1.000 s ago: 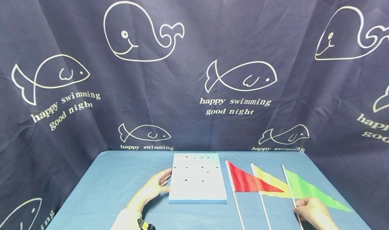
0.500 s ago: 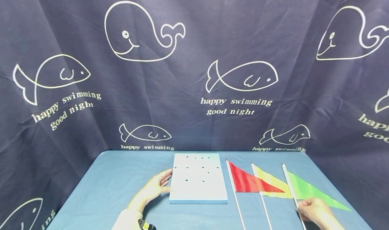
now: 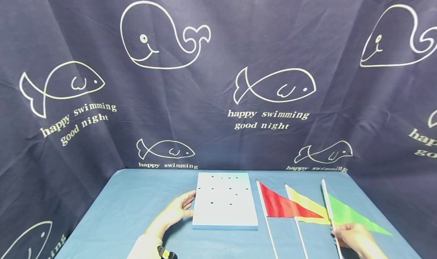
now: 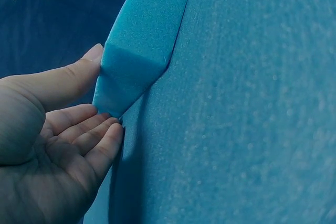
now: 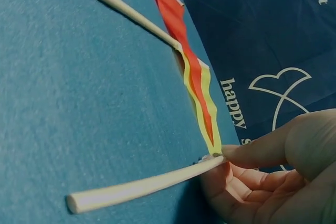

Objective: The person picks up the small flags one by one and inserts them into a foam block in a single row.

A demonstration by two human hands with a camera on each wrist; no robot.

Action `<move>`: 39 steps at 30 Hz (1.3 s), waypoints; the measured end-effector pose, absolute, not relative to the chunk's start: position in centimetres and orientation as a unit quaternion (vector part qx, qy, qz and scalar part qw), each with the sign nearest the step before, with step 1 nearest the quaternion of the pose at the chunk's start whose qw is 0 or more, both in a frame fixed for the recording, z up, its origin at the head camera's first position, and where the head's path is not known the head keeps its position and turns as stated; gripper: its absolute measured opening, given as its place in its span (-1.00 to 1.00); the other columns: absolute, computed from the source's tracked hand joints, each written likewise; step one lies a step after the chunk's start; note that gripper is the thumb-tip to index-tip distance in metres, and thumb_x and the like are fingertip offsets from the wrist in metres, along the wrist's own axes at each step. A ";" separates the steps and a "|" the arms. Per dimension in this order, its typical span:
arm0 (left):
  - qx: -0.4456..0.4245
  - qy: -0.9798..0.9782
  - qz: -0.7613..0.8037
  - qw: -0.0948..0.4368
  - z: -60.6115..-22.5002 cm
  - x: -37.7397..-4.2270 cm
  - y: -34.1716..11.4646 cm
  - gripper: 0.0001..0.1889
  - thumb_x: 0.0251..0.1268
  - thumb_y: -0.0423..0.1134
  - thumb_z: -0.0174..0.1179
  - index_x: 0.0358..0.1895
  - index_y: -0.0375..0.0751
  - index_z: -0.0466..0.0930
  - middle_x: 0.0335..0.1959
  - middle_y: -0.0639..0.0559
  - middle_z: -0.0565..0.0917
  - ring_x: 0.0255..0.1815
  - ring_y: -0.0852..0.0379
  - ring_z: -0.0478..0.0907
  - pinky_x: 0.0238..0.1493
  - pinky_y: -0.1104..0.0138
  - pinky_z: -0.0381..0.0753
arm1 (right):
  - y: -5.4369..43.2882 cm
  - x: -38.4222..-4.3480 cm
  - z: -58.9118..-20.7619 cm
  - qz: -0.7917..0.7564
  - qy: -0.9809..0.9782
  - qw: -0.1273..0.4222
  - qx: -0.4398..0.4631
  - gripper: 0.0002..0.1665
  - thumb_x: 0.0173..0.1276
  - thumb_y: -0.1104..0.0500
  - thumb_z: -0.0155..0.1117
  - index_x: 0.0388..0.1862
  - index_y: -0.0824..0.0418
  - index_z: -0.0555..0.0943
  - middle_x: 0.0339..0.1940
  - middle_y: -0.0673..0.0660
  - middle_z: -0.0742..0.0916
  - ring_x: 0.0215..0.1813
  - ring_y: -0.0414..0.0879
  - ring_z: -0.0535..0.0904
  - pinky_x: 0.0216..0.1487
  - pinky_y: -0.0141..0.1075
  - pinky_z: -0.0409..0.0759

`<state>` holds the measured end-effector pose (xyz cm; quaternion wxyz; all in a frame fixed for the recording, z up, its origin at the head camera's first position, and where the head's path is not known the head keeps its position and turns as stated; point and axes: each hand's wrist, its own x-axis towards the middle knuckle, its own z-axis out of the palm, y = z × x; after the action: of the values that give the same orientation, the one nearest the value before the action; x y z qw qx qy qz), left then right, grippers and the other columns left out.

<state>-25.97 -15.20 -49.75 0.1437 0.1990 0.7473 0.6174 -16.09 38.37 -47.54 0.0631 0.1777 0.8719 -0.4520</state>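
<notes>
R hand (image 3: 355, 236) pinching grn pennant flag (image 3: 348, 213) by pole (image 3: 327, 200), long axis approx. fore-aft, top end pointing away, cloth tip R, L hand (image 3: 178, 209) loose-fingered, touching foam board (image 3: 225, 216)

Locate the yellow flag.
In the head view, the yellow flag lies on the right side of the table, between the red flag and the green flag, partly beneath the red.

The pale blue block (image 3: 225, 218) lies flat before me, holes (image 3: 230, 188) in its top, left hand (image 3: 177, 209) touching its left edge, while the triangular green flag (image 3: 349, 215) has its white pole (image 3: 326, 198) pinched by the right hand (image 3: 353, 235).
</notes>
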 end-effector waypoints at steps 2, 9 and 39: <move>0.199 0.747 0.618 0.145 -49.8 -26.0 -15.2 -0.15 0.07 -0.51 0.30 0.40 -0.66 0.01 0.44 -0.54 0.08 0.48 -0.44 0.00 0.49 -0.12 0.06 | 38.3 -16.2 -47.4 -0.470 0.863 0.060 0.176 -0.78 0.18 0.36 0.24 -0.32 0.58 0.62 -0.49 0.05 0.72 -0.45 -0.16 0.67 -0.35 -0.31 0.75; 0.198 0.745 0.620 0.147 -49.7 -25.8 -15.4 -0.15 0.07 -0.52 0.30 0.40 -0.67 0.00 0.44 -0.55 0.07 0.48 -0.44 -0.01 0.50 -0.13 0.05 | 38.3 -16.4 -46.8 -0.520 0.836 0.045 0.169 -0.71 0.27 0.41 0.17 -0.22 0.73 0.55 -0.47 0.16 0.76 -0.46 -0.19 0.69 -0.35 -0.35 0.76; 0.182 0.763 0.606 0.131 -50.0 -26.2 -15.0 -0.15 0.03 -0.52 0.34 0.40 -0.60 0.09 0.43 -0.50 0.17 0.47 -0.40 0.09 0.48 -0.06 0.18 | 36.8 -17.8 -43.8 -0.479 0.845 -0.075 0.226 -0.54 0.31 0.19 0.25 0.03 0.57 0.58 -0.55 -0.10 0.76 -0.52 -0.35 0.63 -0.42 -0.49 0.68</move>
<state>-26.17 -14.98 -50.03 0.1311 0.1824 0.7631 0.6060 -17.82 36.82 -43.79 -0.0754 0.2262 0.8450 -0.4787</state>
